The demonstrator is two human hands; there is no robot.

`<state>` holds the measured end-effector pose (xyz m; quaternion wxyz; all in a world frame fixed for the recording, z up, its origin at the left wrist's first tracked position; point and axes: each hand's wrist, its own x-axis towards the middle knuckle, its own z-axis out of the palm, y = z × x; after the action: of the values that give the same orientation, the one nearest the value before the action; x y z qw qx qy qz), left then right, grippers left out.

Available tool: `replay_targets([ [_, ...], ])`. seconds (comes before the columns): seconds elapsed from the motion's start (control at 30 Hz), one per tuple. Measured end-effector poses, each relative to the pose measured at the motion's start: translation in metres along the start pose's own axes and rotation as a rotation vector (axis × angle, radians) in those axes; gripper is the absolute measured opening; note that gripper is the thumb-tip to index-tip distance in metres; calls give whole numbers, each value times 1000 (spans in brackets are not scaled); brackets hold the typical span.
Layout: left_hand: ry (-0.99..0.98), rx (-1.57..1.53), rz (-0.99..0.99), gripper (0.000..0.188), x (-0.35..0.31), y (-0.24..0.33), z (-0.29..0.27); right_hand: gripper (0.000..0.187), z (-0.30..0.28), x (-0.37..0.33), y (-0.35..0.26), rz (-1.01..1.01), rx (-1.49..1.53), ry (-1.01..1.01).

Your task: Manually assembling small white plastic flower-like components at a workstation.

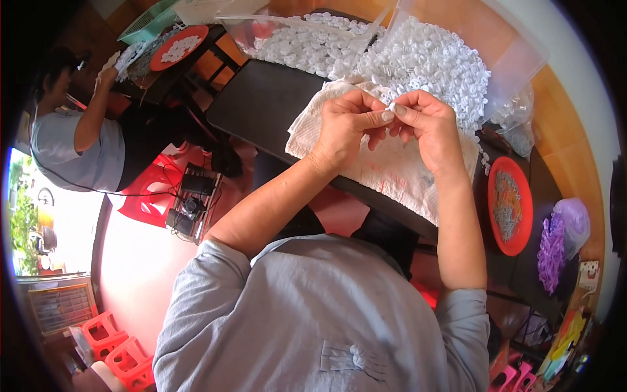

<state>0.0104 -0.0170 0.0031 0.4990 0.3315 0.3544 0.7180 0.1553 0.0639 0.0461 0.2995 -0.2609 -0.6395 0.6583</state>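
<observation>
My left hand [347, 125] and my right hand [428, 123] meet at the fingertips above a cream towel [385, 176]. Both are closed in a pinch on a small white plastic piece [392, 106]. Fingers cover most of it, so its exact shape is hard to make out. Just beyond my hands, a big heap of similar white pieces [424, 62] spills from a tilted clear plastic bin [516, 55] onto the table. More white pieces [304, 49] fill a second clear bin to its left.
A red oval tray [525, 215] with thin metal bits lies at the right, near a bundle of purple strips [552, 255]. The dark tabletop [261, 101] extends left. Another person [81, 144] sits at a table with a red plate [160, 62]. Red stools [130, 362] stand lower left.
</observation>
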Motion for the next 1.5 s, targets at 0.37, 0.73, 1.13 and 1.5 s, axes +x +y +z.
replay_targets([
  [0.37, -73, 54, 113, 26, -6, 5, 9, 18, -3, -2, -3, 81, 31, -44],
  [0.73, -86, 92, 152, 29, -5, 4, 7, 23, -4, -2, -7, 149, 33, -112],
  [1.13, -119, 192, 225, 29, -11, 2, 6, 25, -3, -7, -12, 183, 62, -206],
  [1.5, -256, 98, 292, 30, -12, 4, 7, 22, -2, -5, -8, 237, 205, -292],
])
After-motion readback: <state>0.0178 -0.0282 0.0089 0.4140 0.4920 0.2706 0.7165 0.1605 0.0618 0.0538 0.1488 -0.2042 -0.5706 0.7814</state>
